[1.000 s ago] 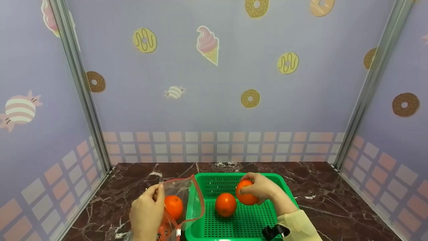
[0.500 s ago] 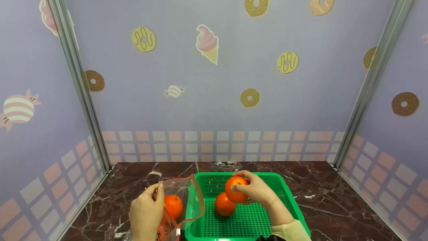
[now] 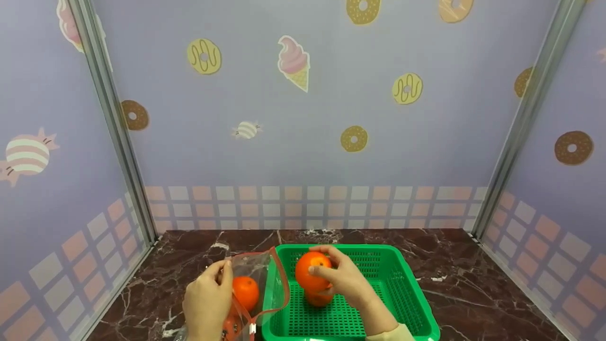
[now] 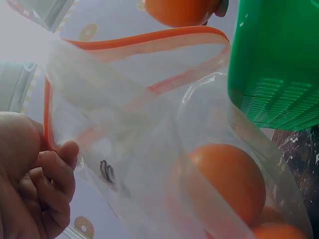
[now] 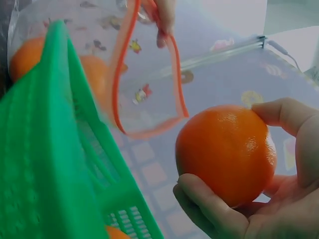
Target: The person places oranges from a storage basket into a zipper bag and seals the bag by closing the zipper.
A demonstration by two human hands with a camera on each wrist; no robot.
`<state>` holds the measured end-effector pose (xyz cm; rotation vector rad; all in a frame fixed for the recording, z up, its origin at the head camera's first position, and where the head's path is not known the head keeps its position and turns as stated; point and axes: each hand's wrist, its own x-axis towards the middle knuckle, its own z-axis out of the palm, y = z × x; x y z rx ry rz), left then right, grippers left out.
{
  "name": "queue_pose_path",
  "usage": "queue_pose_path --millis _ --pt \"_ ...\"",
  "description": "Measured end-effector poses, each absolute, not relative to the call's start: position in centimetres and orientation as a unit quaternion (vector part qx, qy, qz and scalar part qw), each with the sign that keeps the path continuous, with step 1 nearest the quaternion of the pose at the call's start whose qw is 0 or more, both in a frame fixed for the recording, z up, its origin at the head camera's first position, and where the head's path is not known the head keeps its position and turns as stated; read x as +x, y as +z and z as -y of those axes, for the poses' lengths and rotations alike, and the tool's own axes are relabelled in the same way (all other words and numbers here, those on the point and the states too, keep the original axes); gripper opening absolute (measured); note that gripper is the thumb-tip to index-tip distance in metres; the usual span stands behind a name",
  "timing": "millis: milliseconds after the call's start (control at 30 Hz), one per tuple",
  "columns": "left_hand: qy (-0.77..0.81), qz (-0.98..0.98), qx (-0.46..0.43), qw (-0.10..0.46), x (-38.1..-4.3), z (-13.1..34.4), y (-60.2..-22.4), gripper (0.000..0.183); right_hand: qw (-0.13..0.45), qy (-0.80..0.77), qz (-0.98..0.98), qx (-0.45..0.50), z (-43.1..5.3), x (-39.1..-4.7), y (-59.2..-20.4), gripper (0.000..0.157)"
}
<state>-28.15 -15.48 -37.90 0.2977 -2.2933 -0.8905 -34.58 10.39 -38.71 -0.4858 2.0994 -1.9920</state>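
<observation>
My left hand [image 3: 207,298] pinches the rim of a clear zip bag [image 4: 124,114] with an orange-red edge; its mouth gapes towards the basket. Several oranges lie inside the bag, one orange [image 3: 245,292] near the top in the head view. Between the thumb and fingers of my right hand [image 3: 348,279] is another orange [image 5: 227,154], raised over the left part of a green basket [image 3: 407,284] and apart from the bag's mouth. Below it, one more orange [image 3: 318,299] sits on the basket floor, partly covered by the held one.
The basket stands on a dark red marbled tabletop [image 3: 473,284], just right of the bag. Patterned lilac panels [image 3: 303,156] close in the back and both sides, with metal posts [image 3: 521,118] at the corners.
My right hand has carried its orange leftwards across the basket towards the bag, passing in front of the orange in the basket. The left hand and bag have stayed in place.
</observation>
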Motion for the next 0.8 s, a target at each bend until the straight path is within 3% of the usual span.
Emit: queue_pose_path --millis 800 --pt "-0.333 0.870 0.105 0.347 -28.3 15.4 -38.2 0.024 0.081 -0.704 -0.672 -0.215 -3.7 -32.6 -39.2 0.050"
